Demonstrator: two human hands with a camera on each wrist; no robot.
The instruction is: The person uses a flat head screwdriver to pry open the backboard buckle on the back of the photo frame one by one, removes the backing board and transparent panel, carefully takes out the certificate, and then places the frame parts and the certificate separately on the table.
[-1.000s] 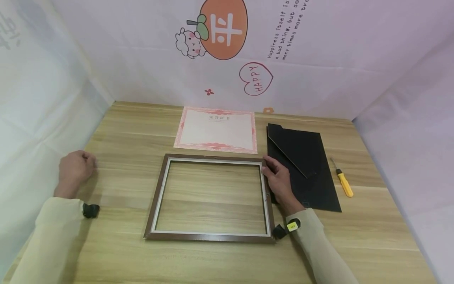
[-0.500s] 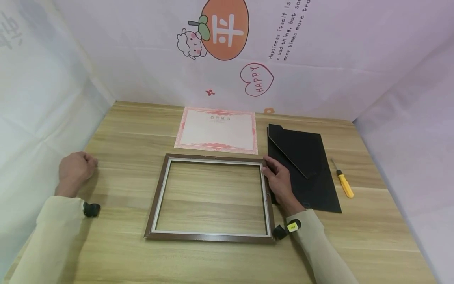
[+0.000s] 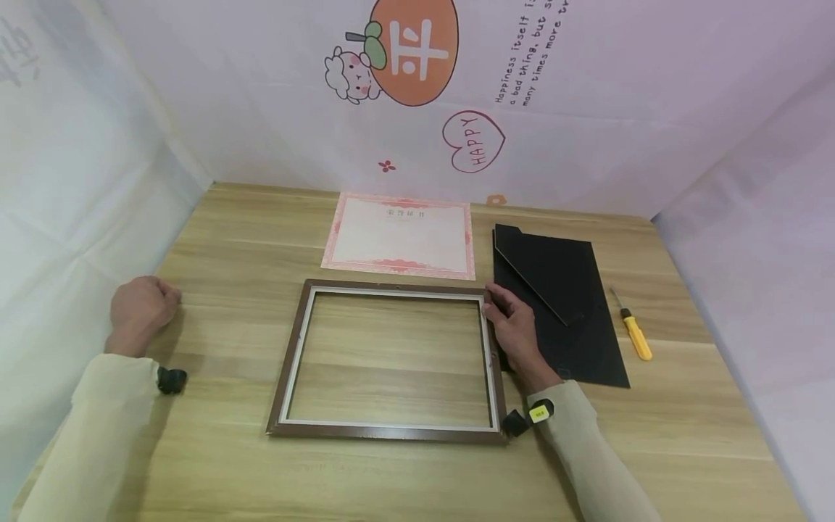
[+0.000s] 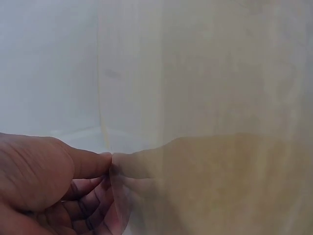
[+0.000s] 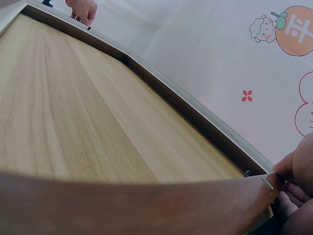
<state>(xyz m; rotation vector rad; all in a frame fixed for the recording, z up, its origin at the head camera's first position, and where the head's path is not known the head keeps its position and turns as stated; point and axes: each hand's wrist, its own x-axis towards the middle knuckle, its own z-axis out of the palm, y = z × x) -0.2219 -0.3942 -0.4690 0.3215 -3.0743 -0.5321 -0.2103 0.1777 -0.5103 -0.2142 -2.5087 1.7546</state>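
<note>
A brown picture frame [image 3: 385, 433] with a pale inner lip lies on the table, and bare wood shows through its opening. My right hand [image 3: 514, 330] grips it at the far right corner; the right wrist view shows thumb and fingers pinching that corner, with a small metal tab [image 5: 267, 183] beside them. Off to the left of the frame is my left hand [image 3: 142, 304]. In the left wrist view it pinches the edge of a clear, reflective sheet [image 4: 215, 93] between thumb and fingers. That sheet hardly shows in the head view.
A pink-bordered certificate [image 3: 399, 243] lies behind the frame. To the right is a black backing board [image 3: 554, 355] with a folded stand [image 3: 544, 272], partly behind my right hand. A yellow-handled screwdriver [image 3: 636, 337] lies farther right. White printed cloth [image 3: 274, 130] walls the table.
The head view has tilted very slightly. Both hands stay where they were, and the frame and the other things have not moved.
</note>
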